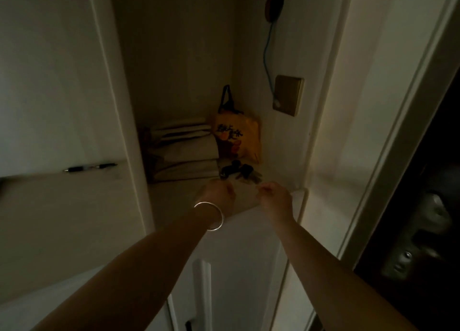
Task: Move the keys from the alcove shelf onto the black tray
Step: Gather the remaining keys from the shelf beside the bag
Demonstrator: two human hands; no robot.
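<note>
A bunch of keys [239, 173] with dark fobs lies on the pale alcove shelf [174, 196], near its right wall. My left hand [219, 193], a silver bangle on its wrist, hovers just in front of the keys with fingers curled and nothing visibly in them. A little to the right of it, my right hand [276, 196] reaches toward the keys, fingers loosely bent and its fingertips just short of them. No black tray is in view. The scene is dim.
Folded beige bags [184, 151] are stacked at the back left of the shelf. A yellow bag [239, 136] leans in the corner. A wall switch plate [288, 95] with a cord hangs at right. A pen [89, 167] lies on the left ledge. A dark door [420, 231] stands at right.
</note>
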